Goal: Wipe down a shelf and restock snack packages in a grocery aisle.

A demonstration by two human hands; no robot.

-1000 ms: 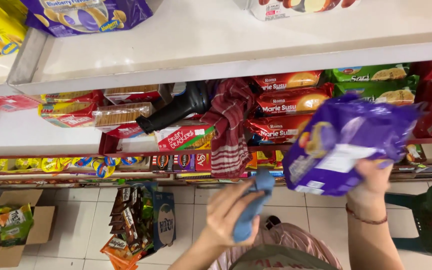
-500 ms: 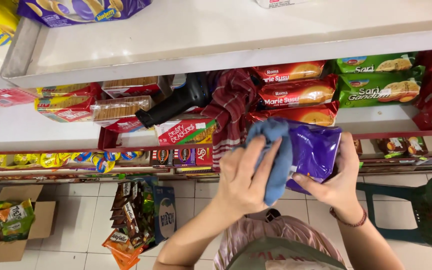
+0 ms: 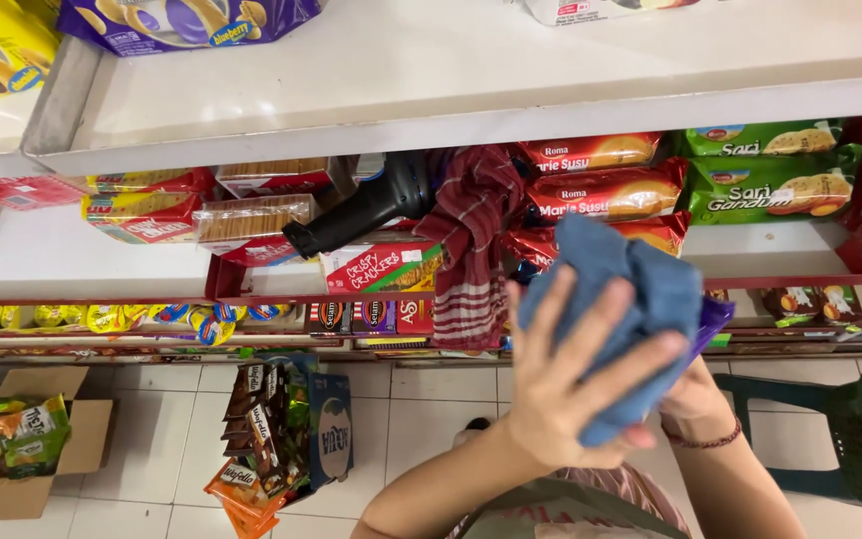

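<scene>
- Blue cloth point(image 3: 619, 329) sits bunched at about 4 o'clock from the middle of the view, in front of the shelves; its long axis runs from 11 o'clock down to 5 o'clock.
- Left hand point(image 3: 561, 384) lies flat on the cloth, fingers point(image 3: 591, 324) spread wide and pressing it.
- Purple packet point(image 3: 710, 321) shows only as a sliver at the cloth's 3 o'clock edge; which way it points cannot be told.
- Right hand point(image 3: 695, 399) is behind the cloth with a bead bracelet at the wrist; its fingers are hidden, so their grip cannot be told.
- Red biscuit packs point(image 3: 606, 192) are stacked on the middle shelf at 12 o'clock from the cloth, long sides level.
- Green biscuit packs point(image 3: 765, 180) lie at 1 o'clock, beside the red ones.
- Red checked cloth point(image 3: 473, 240) hangs over the shelf edge at 10 o'clock, beside a black handheld tool point(image 3: 366, 212).
- Purple biscuit box point(image 3: 187, 20) rests on the top shelf at 11 o'clock.
- Cardboard box point(image 3: 22, 444) of snack bags stands on the tiled floor at 8 o'clock.
</scene>
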